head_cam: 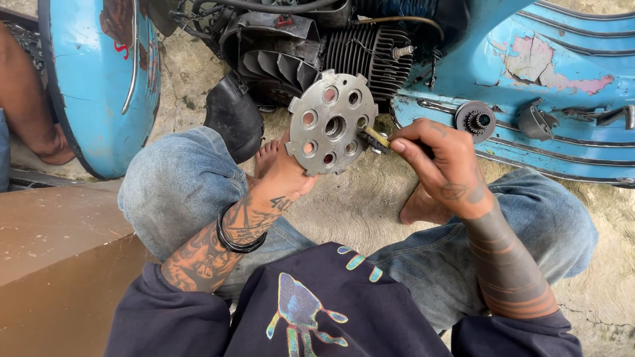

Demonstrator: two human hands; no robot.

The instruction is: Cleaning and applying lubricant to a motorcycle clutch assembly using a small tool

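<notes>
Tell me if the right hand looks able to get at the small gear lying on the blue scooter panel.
Probably yes. The small gear lies uncovered on the blue scooter panel, just past the right hand, with nothing between them. But that hand is pinching a small brush against the round metal plate, so it is not free.

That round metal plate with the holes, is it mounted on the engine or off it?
Off. The left hand holds the round metal plate up, clear of the engine, while the right hand touches a small tool to its edge.
</notes>
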